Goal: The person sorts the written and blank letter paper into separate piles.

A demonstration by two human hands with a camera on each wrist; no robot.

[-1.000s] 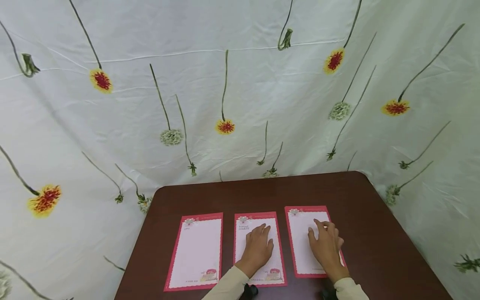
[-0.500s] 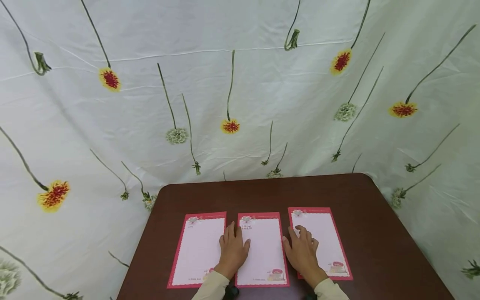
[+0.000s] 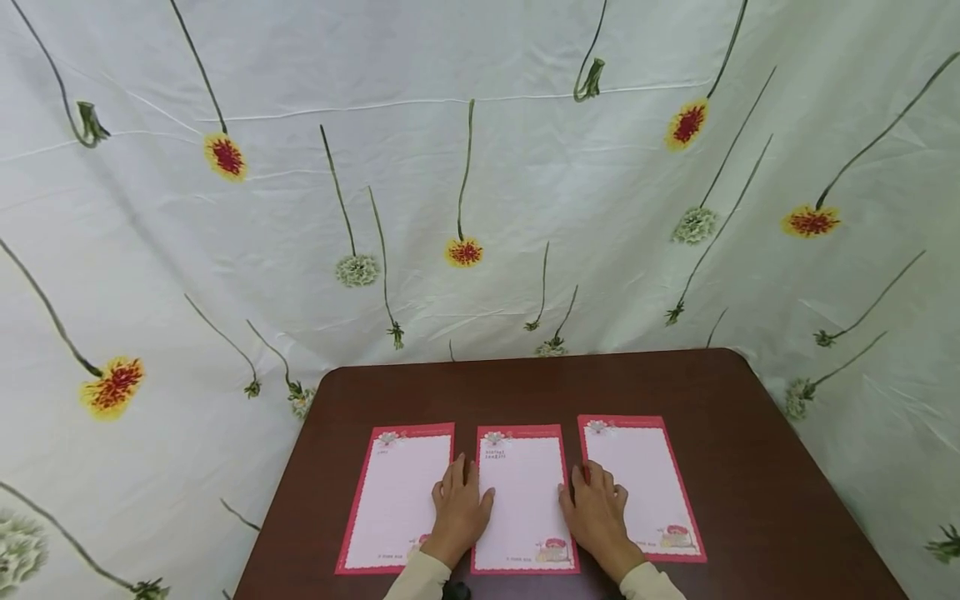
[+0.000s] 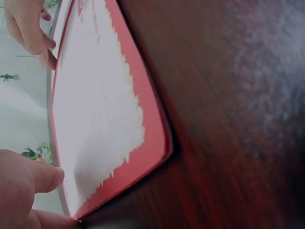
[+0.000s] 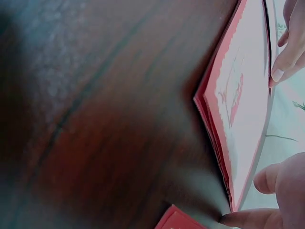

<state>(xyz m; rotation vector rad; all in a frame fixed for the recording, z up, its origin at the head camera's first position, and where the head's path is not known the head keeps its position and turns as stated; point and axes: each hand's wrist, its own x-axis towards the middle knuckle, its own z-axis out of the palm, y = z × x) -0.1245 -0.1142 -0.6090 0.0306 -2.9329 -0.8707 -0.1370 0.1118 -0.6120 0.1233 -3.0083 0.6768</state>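
Three writing pads with pink borders lie in a row. The middle pad (image 3: 521, 500), with small print at its upper left, sits between both hands. My left hand (image 3: 459, 508) is at its left edge, its fingers in the gap beside the left pad (image 3: 397, 500) and its thumb over the margin. Along the opposite edge is my right hand (image 3: 597, 512), overlapping the border of the right pad (image 3: 645, 492). In the right wrist view, the middle pad (image 5: 238, 109) shows several layered sheets at its side, with a fingertip right at its edge. Neither hand is curled round it.
All of this rests on a dark brown table (image 3: 487, 387) with rounded far corners. Behind it hangs a pale cloth (image 3: 420, 167) printed with flowers. A corner of a pink pad (image 5: 178, 219) shows low in the right wrist view.
My left hand has moved left off the middle pad's face to its left edge. My right hand has shifted left from the right pad to the middle pad's right edge.
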